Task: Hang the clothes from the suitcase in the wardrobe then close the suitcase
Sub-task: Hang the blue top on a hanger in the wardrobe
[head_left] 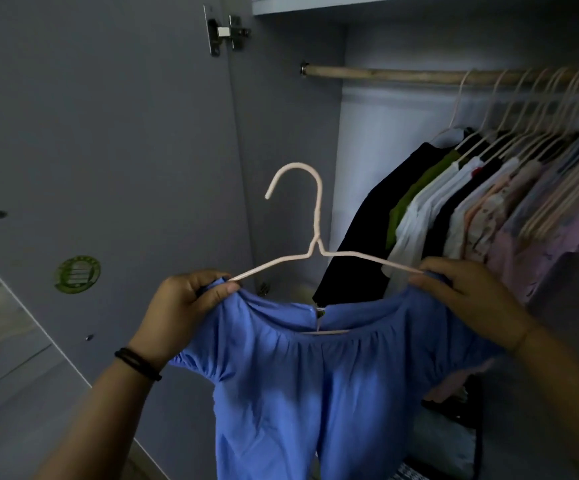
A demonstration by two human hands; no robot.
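Blue blouse (315, 393) on pink wire hanger (317, 216), before open wardrobe (360, 140): left hand (180, 306) at 9 o'clock, right hand (464, 299) at 3 o'clock, fingers grasping its shoulders; rail (385, 75) with hung clothes (471, 202) at 1 o'clock.

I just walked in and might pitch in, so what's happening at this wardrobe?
A person holds a blue top on a pink wire hanger in front of the open wardrobe. The left hand pinches one shoulder of the top and the right hand grips the other. The hanger's hook is free, below the wooden rod, not yet on it. Other clothes hang on the rod's right part; its left stretch is bare.
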